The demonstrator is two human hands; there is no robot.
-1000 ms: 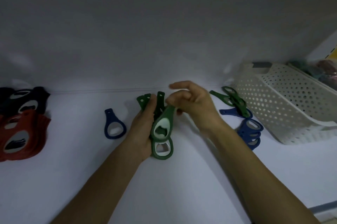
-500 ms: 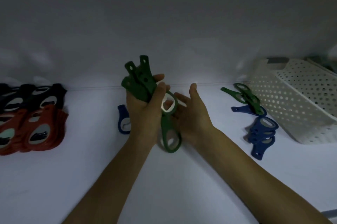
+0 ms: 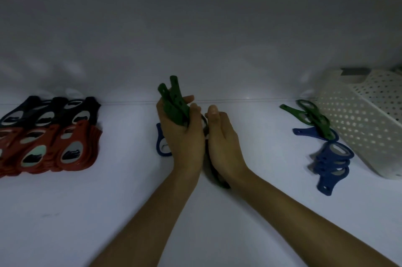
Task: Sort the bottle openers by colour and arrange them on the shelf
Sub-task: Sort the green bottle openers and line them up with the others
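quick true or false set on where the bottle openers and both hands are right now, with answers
1. The left hand grips a bunch of green plastic bottle openers. True.
2. A white perforated plastic basket stands at the right end of the white shelf. True.
3. The red plastic bottle openers lie beside the basket. False: they lie at the far left, in front of the black plastic bottle openers.
4. The right hand grips a blue opener. False: its fingers are straight, beside the left hand; the blue plastic bottle openers lie on the shelf.
5. Loose green openers lie near the basket. True.
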